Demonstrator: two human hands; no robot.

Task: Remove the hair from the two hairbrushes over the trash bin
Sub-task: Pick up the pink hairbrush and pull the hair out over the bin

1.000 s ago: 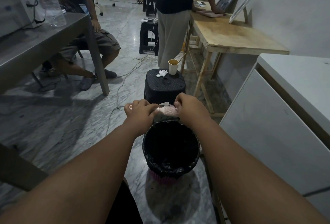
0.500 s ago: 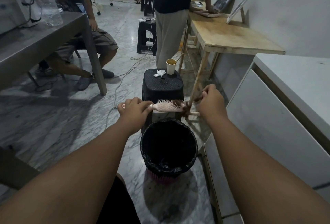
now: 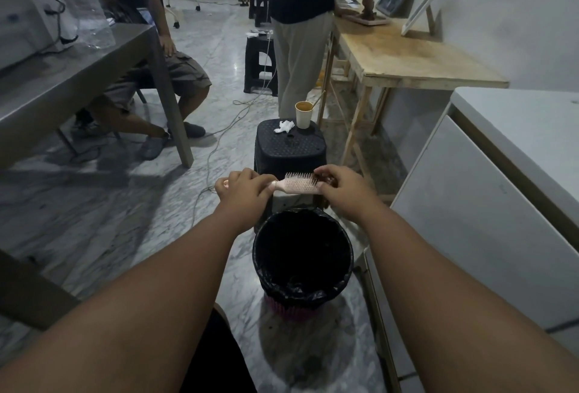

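Holding a pink plastic hairbrush [image 3: 297, 186] level, bristles up, just above and beyond the far rim of the trash bin [image 3: 260, 267]. The left hand [image 3: 242, 192] is closed tight round the narrow handle, whose rounded butt pokes out the left side of the fist. The brush head is a flat rectangular pad with rows of thin pale pins and sticks out to the right of that grip. The right hand [image 3: 340, 190] has curled fingers at the head's far right end, pinching a tangled brown clump of hair [image 3: 321, 179] that sits in the pins there. The bin is round and lined with a crinkled glossy black bag, with a ribbed pink base showing underneath. It stands on a grey veined marble floor [image 3: 109, 220]. Behind it is a black perforated plastic stool [image 3: 289, 148], with a paper cup [image 3: 304, 114] at the top's far right corner and a crumpled white tissue [image 3: 284, 126] just left of it.
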